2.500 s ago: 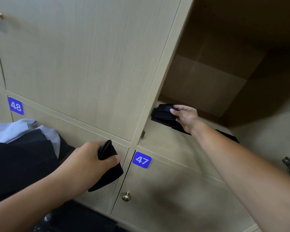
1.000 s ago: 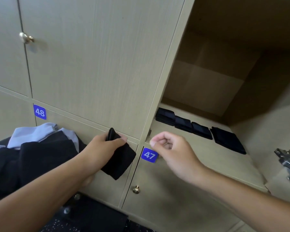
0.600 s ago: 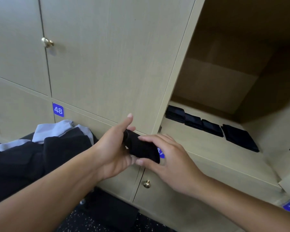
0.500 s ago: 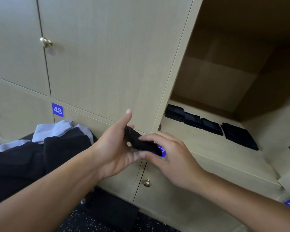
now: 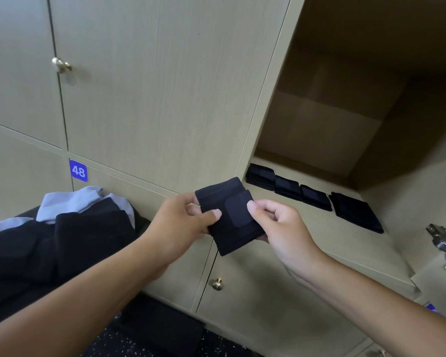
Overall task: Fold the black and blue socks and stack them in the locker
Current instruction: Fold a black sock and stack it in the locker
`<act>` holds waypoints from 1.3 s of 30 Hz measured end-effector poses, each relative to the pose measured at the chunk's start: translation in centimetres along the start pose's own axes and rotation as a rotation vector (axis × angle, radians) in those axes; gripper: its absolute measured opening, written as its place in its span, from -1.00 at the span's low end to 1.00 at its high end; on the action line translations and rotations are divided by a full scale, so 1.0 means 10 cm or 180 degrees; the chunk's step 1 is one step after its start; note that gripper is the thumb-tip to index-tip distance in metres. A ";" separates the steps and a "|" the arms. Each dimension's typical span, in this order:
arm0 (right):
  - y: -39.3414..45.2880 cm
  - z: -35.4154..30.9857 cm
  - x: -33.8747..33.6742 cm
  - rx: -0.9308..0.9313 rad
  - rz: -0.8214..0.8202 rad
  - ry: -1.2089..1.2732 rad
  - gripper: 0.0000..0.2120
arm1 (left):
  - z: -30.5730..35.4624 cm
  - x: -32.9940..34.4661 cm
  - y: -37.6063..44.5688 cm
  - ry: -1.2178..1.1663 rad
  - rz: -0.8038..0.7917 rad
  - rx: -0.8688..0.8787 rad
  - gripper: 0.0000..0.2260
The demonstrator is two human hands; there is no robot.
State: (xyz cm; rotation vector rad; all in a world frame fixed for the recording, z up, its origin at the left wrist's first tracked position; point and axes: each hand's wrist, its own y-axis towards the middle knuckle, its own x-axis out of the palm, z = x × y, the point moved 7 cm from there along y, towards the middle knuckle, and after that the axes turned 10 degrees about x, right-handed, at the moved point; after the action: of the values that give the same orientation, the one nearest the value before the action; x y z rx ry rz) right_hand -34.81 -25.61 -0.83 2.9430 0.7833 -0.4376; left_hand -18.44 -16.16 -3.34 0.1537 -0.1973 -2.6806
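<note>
**Folded Sock Held Just Short of the Locker**

A folded black sock is pinched at its edges by the left hand and right hand, just outside the open locker. Four dark folded stacks are lined up inside. Should either pinch be loosened, the fold could spring open.

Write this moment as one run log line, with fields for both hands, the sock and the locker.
left hand: pinches sock | right hand: pinches sock | black sock: folded, held before locker | open locker: folded dark socks in row on shelf
</note>
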 end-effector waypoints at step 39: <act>1.23 0.59 -1.70 0.0744 0.1218 0.0499 -0.66 | -0.17 0.28 0.13 0.2145 -0.0494 0.0643 -0.92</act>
State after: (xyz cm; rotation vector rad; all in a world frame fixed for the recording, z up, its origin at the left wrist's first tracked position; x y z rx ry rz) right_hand -44.31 -45.14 -1.68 3.2685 0.1717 -0.2875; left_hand -20.18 -18.77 -5.05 1.1461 -0.2443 -2.5812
